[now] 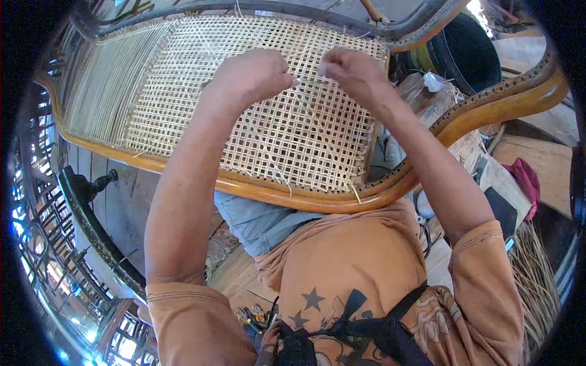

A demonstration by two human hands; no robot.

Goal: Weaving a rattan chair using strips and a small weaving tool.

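Observation:
A woven cane panel of pale strips lies stretched in a curved, varnished wooden frame across my lap. Over its middle, my left hand is closed, thumb and forefinger pinched together. Whatever it pinches is too small to name. My right hand hovers just to the right, its fingers curled and slightly blurred; I cannot make out what is in them. A faint thin line seems to run between the two hands above the weave. Loose cane ends stick out over the frame's near edge.
Parallel unwoven strands fill the panel's left end. A curved frame arm with a row of holes rises at right, beside a dark bucket. Cane bundles lie lower right; pliers are on the floor.

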